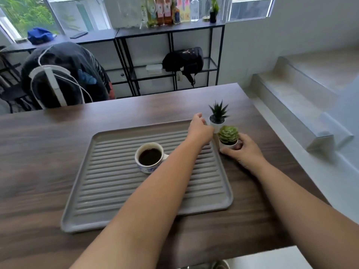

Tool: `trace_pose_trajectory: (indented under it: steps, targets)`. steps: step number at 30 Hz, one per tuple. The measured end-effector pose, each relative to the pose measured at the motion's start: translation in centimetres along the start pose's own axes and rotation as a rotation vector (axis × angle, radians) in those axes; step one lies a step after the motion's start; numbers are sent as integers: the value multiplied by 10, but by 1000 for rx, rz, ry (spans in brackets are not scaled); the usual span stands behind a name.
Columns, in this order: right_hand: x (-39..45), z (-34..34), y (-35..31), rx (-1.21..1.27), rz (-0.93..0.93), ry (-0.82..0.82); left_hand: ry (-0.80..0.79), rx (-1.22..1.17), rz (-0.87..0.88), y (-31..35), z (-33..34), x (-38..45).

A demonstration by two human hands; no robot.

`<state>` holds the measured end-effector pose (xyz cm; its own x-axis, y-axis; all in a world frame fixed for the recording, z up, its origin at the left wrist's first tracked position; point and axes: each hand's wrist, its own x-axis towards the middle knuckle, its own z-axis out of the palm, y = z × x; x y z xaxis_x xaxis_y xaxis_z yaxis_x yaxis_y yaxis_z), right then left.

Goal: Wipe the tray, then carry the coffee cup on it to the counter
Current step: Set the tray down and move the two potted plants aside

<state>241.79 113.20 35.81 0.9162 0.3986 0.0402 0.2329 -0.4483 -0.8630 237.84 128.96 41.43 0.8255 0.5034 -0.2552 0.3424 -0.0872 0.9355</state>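
L hand [200, 127] reaches across the tray's far right corner to the spiky plant [218, 115], fingers at the left side of its white pot; can't tell if they actually grip it, the fingertips are hidden behind the hand. L forearm crosses over the tray diagonally, passing just right of the cup

R hand [240, 150] is off the tray, on the table, fingers wrapped round the small white pot of the succulent [228, 135] from the right and front, thumb at the near left of the pot. Pot stands upright, just beside the tray's right rim. The 2 plants sit close together, spiky one behind the succulent

Tray [108, 193] is grey, ribbed, rectangular w/ rounded corners, lying flat on the dark wood table [38, 162], turned a bit askew to the table edge. Cup [150, 157] stands upright near the tray's middle, white w/ blue pattern, full of black coffee, handle pointing right toward the L arm

Beyond the table: a chair [64, 74] draped w/ dark clothing and white cable, black metal shelves [171, 61] holding a black bag [183, 60] and, on top, bottles [169, 10]. A blue cap [39, 34] lies on the ledge at far left. Pale steps [303, 88] rise at right
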Motion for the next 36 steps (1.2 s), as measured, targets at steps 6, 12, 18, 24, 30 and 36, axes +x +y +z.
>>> trace_pose_trajectory:
  steps: [6, 12, 18, 24, 30, 36]
  targets:
    - [31, -32, 18, 17, 21, 99, 79, 432, 78, -9, 24, 35]
    - [70, -47, 37, 23, 33, 205, 236, 510, 41, -5, 44, 59]
    - [141, -55, 31, 3, 13, 265, 251, 143, 126, 27, 49, 106]
    - [232, -52, 4, 77, 78, 224, 249, 112, 131, 58, 54, 175]
    - [295, -41, 5, 33, 113, 182, 246, 159, 82, 56, 68, 237]
    - [319, -29, 20, 30, 85, 209, 232, 157, 107, 51, 86, 272]
